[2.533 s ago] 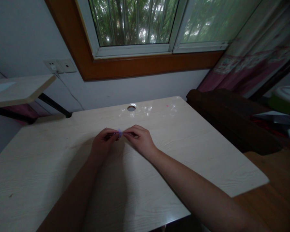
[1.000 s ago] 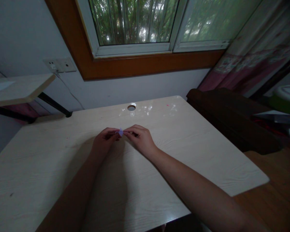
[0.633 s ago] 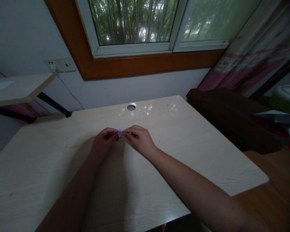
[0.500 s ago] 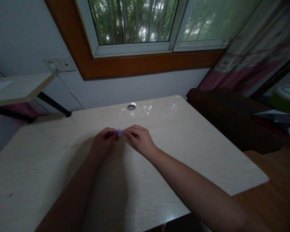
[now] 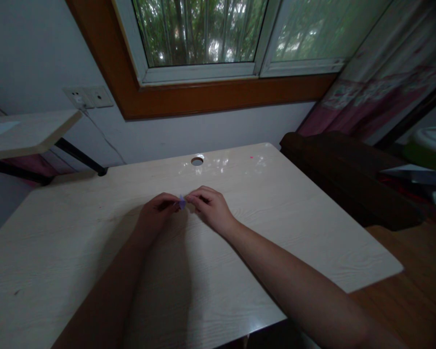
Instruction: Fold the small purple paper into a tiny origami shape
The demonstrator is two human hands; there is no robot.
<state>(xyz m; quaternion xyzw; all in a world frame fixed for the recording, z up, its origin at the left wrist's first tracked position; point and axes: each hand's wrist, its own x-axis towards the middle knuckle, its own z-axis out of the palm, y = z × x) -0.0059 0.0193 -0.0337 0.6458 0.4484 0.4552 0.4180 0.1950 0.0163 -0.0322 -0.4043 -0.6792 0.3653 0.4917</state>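
A small purple piece (image 5: 182, 202), thin like folded paper, is between my two hands a little above the desk (image 5: 294, 228). My left hand (image 5: 156, 211) pinches its left side between thumb and fingers. From the right, the thumb and forefinger of my right hand (image 5: 212, 208) are pressed together at the piece's right edge. Whether those right fingertips grip it or only touch it is hard to make out. The exact shape of the piece is too small to tell.
A round cable hole (image 5: 197, 161) is near the desk's back edge, with a tiny pink speck (image 5: 251, 157) to its right. A raised shelf (image 5: 32, 133) on black legs stands at the left. Dark wooden furniture (image 5: 334, 179) adjoins the right side.
The purple piece has turned and looks narrower, shifted slightly right and down. My right fingertips have shifted slightly at its right edge. My left hand keeps its pinch.
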